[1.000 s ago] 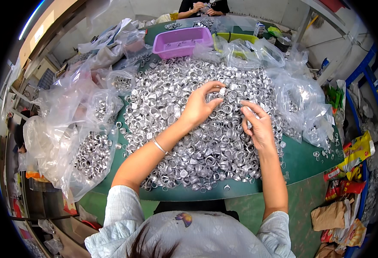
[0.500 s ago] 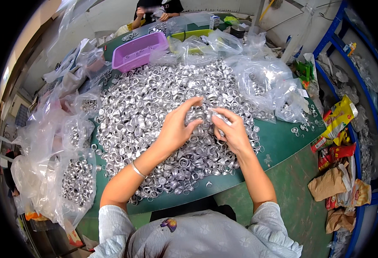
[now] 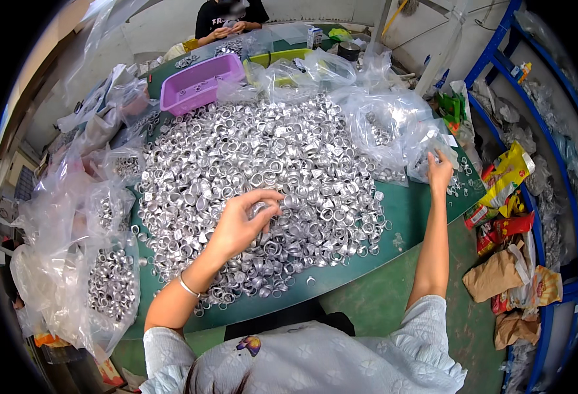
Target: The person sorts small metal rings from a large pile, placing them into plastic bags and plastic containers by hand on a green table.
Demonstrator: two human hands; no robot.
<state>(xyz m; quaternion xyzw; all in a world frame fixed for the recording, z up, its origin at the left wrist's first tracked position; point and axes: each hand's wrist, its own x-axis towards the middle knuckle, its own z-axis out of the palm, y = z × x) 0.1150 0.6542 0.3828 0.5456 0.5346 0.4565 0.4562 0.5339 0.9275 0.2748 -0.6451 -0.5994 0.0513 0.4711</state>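
Under the left hand [image 3: 239,223] lies a big heap of shiny silver rings [image 3: 262,171], spread over the green tabletop [image 3: 407,217]. The left hand rests on the heap with its fingers bent together around a few rings, pinching them between thumb and fingertips. A thin bracelet [image 3: 187,287] sits on that wrist. Far off to the side, the right hand [image 3: 439,172] reaches out to the edge of the tabletop. Its fingers touch a clear plastic bag [image 3: 394,128] with some rings inside, but I cannot tell if they are closed on the bag or just laid on it. A few loose rings lie just beside that hand. Past the heap, away from both hands, stands a purple plastic tray [image 3: 200,82], and a yellow-green tray [image 3: 282,58] sits near it. On the left hand's outer side, more clear bags [image 3: 108,282] hold rings. Beyond the purple tray, another person [image 3: 230,20] in a dark top sits at the far end. Below the right hand, on the floor, lie bright snack packets [image 3: 506,190] and brown paper bags [image 3: 496,276], next to a blue rack [image 3: 552,131].
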